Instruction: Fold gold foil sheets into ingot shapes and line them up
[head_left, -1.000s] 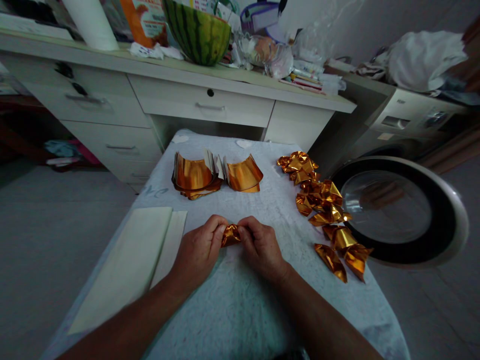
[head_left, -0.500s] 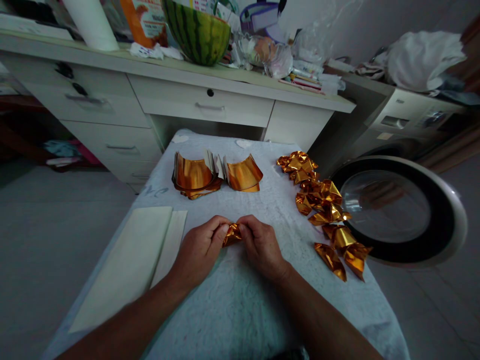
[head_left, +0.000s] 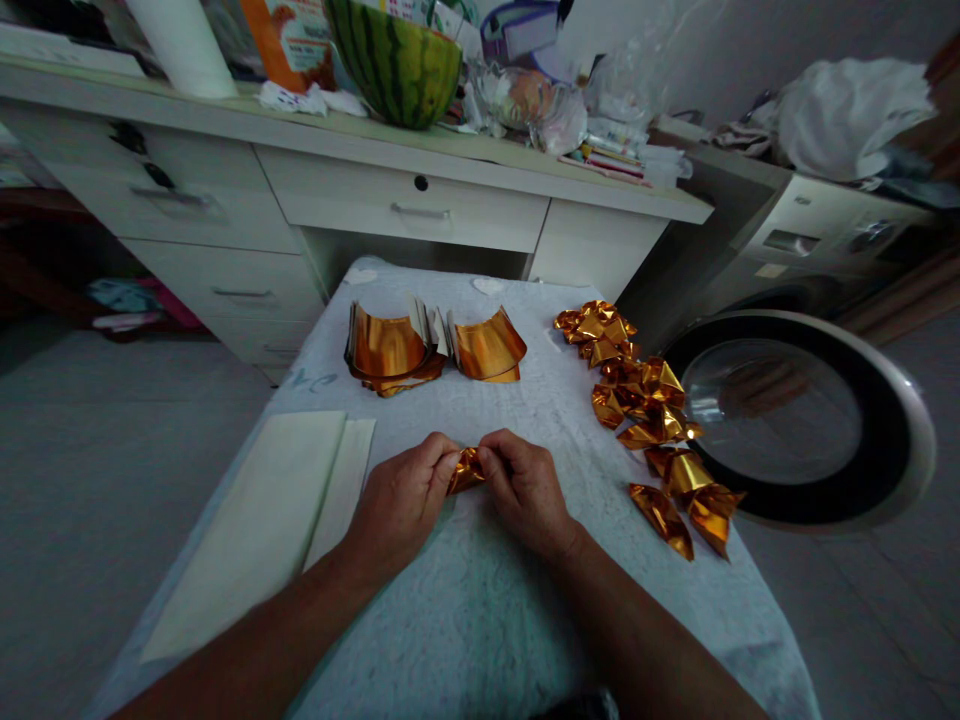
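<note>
Between my hands, low over the cloth-covered table (head_left: 480, 620), is a small piece of folded gold foil paper (head_left: 468, 471). My left hand (head_left: 405, 490) pinches its left end between thumb and fingers. At its right end my right hand (head_left: 525, 487) pinches in the same way. Both hands hide the ends of the piece. Beyond them stand two stacks of curved gold foil sheets, a left stack (head_left: 386, 347) and a right stack (head_left: 489, 347). Folded gold foil pieces (head_left: 641, 395) lie heaped along the table's right side.
Pale paper sheets (head_left: 255, 520) lie at the table's left. A white desk (head_left: 405, 195) with drawers stands behind, bearing a cut watermelon (head_left: 397, 70) and plastic bags. At the right, the open round door (head_left: 795, 420) of a washing machine (head_left: 810, 235) is close to the table edge.
Both hands keep their pinch on the foil piece, which has turned slightly and looks a little flatter. The stacks and the heap stay where they were.
</note>
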